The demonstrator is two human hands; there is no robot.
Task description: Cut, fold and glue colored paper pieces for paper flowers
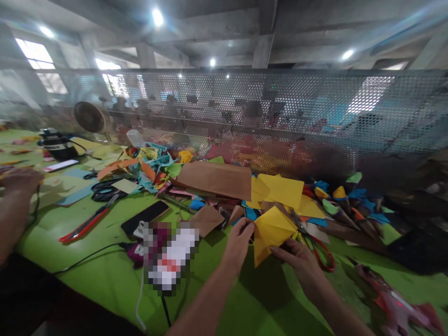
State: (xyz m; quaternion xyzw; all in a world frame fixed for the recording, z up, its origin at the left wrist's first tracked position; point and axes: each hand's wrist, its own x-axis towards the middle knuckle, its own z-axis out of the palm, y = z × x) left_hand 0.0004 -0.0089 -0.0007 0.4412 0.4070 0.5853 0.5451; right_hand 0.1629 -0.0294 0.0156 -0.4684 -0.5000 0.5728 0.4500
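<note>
Both my hands hold a folded yellow paper (273, 231) just above the green table (105, 275). My left hand (240, 242) pinches its left corner with closed fingers. My right hand (297, 256) grips its lower right edge, fingers pressed together. Red-handled scissors (320, 252) lie right beside my right hand. Flat yellow sheets (280, 189) and brown paper (217, 179) lie just behind the folded piece.
Coloured paper scraps and paper cones (346, 210) litter the table. A black phone (145, 217), a red cutter (84, 226), black scissors (105, 189) and a cable (87, 256) lie to the left. Another person's hand (19, 179) rests far left. A perforated metal screen (280, 116) backs the table. A pink glue gun (395, 298) lies at right.
</note>
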